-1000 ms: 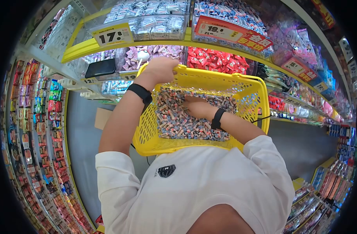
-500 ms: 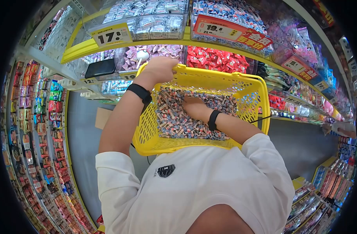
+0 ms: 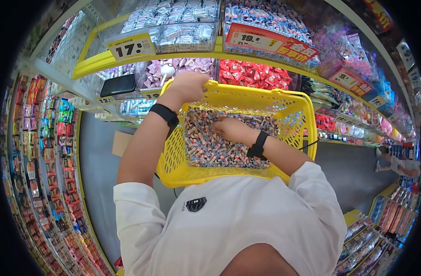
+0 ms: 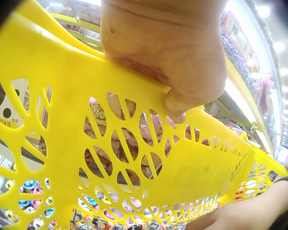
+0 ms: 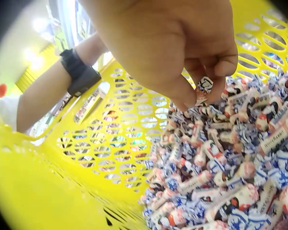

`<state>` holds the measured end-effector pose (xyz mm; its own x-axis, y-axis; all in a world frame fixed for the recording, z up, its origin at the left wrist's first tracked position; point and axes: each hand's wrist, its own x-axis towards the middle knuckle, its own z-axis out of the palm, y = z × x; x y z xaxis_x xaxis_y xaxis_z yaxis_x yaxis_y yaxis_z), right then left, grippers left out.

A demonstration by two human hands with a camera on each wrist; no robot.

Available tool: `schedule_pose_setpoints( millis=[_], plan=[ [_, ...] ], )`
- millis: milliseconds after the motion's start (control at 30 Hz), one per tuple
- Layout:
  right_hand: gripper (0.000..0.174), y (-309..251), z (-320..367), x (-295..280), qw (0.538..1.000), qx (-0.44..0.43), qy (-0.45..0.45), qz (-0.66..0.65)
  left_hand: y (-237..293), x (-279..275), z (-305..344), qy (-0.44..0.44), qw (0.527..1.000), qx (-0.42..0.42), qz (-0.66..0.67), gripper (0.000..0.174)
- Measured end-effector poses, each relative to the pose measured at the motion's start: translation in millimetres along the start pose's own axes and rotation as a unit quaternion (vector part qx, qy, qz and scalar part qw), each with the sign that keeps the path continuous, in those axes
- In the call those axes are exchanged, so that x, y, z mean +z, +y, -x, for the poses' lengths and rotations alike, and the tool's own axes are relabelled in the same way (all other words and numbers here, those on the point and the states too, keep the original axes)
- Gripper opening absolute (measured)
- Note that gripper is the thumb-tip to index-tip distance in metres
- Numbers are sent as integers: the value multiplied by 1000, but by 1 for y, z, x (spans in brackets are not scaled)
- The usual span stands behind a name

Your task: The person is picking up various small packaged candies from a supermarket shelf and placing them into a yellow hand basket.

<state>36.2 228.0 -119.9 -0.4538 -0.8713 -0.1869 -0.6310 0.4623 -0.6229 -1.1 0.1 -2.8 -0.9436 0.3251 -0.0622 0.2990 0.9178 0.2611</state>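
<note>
A yellow perforated plastic basket point(image 3: 245, 93) stands in front of the person's body, its bottom covered with a thick layer of wrapped candies point(image 3: 215, 149). The left hand point(image 3: 189, 86) grips the basket's far rim near its left corner; in the left wrist view the thumb point(image 4: 177, 103) hooks over the rim. Inside the basket, the right hand point(image 3: 235, 129) is low over the pile. Seen from the right wrist, its thumb and fingers pinch a wrapped candy point(image 5: 204, 88), partly hidden by the fingers. White Rabbit lettering shows on candies below.
Shelf bins ahead hold purple-wrapped candies point(image 3: 180, 66) and red-wrapped candies point(image 3: 254, 74). A black phone point(image 3: 118, 85) lies on the shelf ledge at left, near a red-and-white ball point(image 3: 167, 69). Packaged snacks point(image 3: 47, 142) line the left side. Another person point(image 3: 399, 164) is at far right.
The right hand has risen slightly from the candies, and its fingertips show more. The left hand keeps its hold on the rim. Another person has come into view at far right.
</note>
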Motion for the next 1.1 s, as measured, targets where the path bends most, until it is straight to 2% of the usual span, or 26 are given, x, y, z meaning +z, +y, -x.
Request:
schedule_pose_setpoints(
  millis=[67,167,267,467,567,700,833,1000,1100],
  plan=[
    [17,0,-3,-11,999,-21,21,-36,0,0,0,2,1000,-1,1,19],
    [19,-15,-1,-40,997,-5,46,-63,-1,1,0,4,1000,3,2,19],
    [22,-28,4,-65,990,-36,89,-105,-3,2,0,5,1000,6,4,19],
    [21,-55,19,-124,985,-70,141,-72,-2,1,-1,-2,1000,0,1,19],
    [18,-73,29,-155,973,-91,206,-43,-5,3,-2,0,1000,5,5,19],
    [16,-94,41,-197,948,-129,280,-75,-4,2,-2,-4,1000,-1,6,20],
    [19,-114,50,-240,933,-132,332,-46,-2,0,-2,-11,1000,-9,2,20],
    [23,-103,41,-277,908,-146,382,-87,-4,2,-2,-6,1000,-4,5,20],
    [24,-107,33,-295,920,-108,370,-70,-3,1,-1,-3,1000,-2,10,20]
  ],
)
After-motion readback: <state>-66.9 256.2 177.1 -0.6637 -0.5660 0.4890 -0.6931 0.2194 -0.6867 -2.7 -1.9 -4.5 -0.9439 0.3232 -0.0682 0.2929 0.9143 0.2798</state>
